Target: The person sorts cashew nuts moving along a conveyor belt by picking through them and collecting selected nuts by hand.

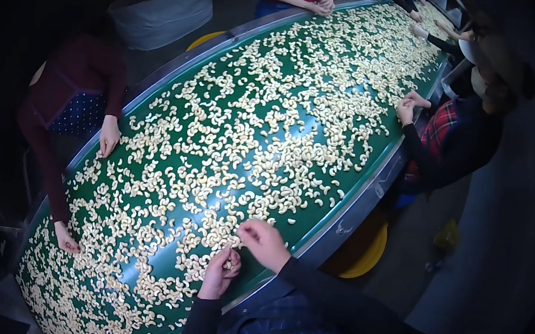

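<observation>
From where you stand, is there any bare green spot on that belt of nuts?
Small ones only. A bare strip of the green conveyor belt runs along its metal rim on the right, and another patch lies beside the left hand. The pale curved cashew kernels crowd the middle thickly.

One green conveyor belt (298,127), countless cashew kernels (251,132), one grey sack (167,7), two yellow tubs (363,254).
</observation>
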Tool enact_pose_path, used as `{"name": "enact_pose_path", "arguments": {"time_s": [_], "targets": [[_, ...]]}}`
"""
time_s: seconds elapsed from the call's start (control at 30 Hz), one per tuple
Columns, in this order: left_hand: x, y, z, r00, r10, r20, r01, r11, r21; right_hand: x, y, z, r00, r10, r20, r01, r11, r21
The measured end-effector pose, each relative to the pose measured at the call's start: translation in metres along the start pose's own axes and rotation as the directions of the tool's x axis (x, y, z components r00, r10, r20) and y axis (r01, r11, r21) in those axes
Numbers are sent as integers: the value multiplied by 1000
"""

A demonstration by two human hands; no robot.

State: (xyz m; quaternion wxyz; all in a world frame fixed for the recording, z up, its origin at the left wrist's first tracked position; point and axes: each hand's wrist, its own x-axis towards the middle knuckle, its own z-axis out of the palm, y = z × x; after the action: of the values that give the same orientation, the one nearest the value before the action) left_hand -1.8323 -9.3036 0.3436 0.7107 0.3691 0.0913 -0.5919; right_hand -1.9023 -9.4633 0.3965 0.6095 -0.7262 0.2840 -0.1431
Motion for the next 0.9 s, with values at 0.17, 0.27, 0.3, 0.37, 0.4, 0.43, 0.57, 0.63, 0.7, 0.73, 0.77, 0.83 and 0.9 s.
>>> {"name": "enact_pose_path", "arguments": {"time_s": [0.17,0.27,0.3,0.37,0.4,0.43,0.57,0.63,0.7,0.73,0.77,0.83,0.9], "targets": [[57,28,45,983,132,-126,-64,896,440,58,56,-120,956,-154,-248,20,882,-471],[99,45,67,867,474,-156,-172,578,797,80,65,-141,966,-255,-31,190,787,-587],[116,50,78,800,590,-108,-178,406,896,84,64,-142,975,-224,6,186,793,-581],[151,54,103,750,659,-66,-84,194,977,91,74,-148,975,-210,79,214,768,-603],[164,54,111,748,650,-131,33,161,986,94,81,-149,966,-228,122,254,741,-622],[176,52,108,725,685,-69,99,-4,995,98,78,-152,961,-229,159,278,748,-603],[194,42,104,708,705,-52,218,-148,965,114,102,-158,897,-238,372,398,800,-448],[186,39,86,696,706,-131,222,-38,974,119,101,-170,866,-181,465,349,887,-303],[200,33,109,733,569,-373,53,498,865,131,99,-202,861,-137,491,154,988,4],[201,26,147,795,370,-481,-64,839,540,140,93,-226,835,17,550,-56,997,55],[202,22,170,851,256,-458,-135,950,280,144,97,-235,858,22,512,-130,976,176],[224,16,233,856,222,-467,-139,969,206,158,104,-251,840,70,538,-354,821,447],[248,5,266,899,260,-352,-211,962,172,171,108,-262,851,162,500,-486,606,630]]}}
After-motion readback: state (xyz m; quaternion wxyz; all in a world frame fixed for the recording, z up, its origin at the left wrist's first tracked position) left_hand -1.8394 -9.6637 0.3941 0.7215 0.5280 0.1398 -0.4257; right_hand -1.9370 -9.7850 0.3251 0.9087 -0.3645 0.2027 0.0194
